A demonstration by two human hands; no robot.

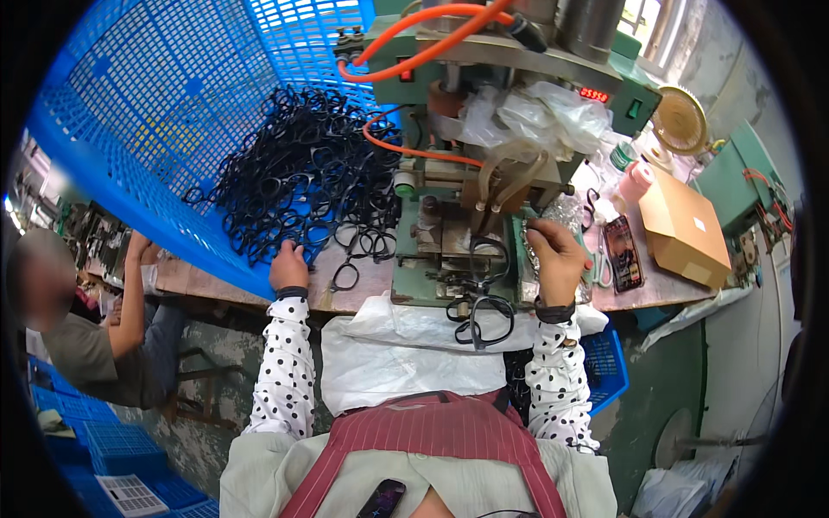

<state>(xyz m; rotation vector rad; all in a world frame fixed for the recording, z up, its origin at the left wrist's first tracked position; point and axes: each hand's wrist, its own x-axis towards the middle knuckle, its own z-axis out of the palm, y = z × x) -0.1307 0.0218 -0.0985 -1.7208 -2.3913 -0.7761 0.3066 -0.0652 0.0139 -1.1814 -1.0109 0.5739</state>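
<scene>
A heap of black eyeglass frames (298, 164) fills the front of a large blue basket (164, 203). My left hand (288, 268) is closed at the heap's near edge, fingertips on a frame there. My right hand (560, 263) is pinched over a narrow tray of small shiny metal pieces (528, 255); what lies between its fingertips is too small to make out. Between my hands stands a green press machine (414, 281). One black eyeglass frame (490, 278) is at its working spot, and another black frame (496, 338) hangs at its front edge.
Right of the press lie scissors (601, 269), a phone (623, 255) and an open cardboard box (685, 229). Orange hoses (414, 39) loop over the machine. White sheeting (406, 358) covers my lap; a blue crate (609, 367) sits low at right. Another person (95, 345) sits at far left.
</scene>
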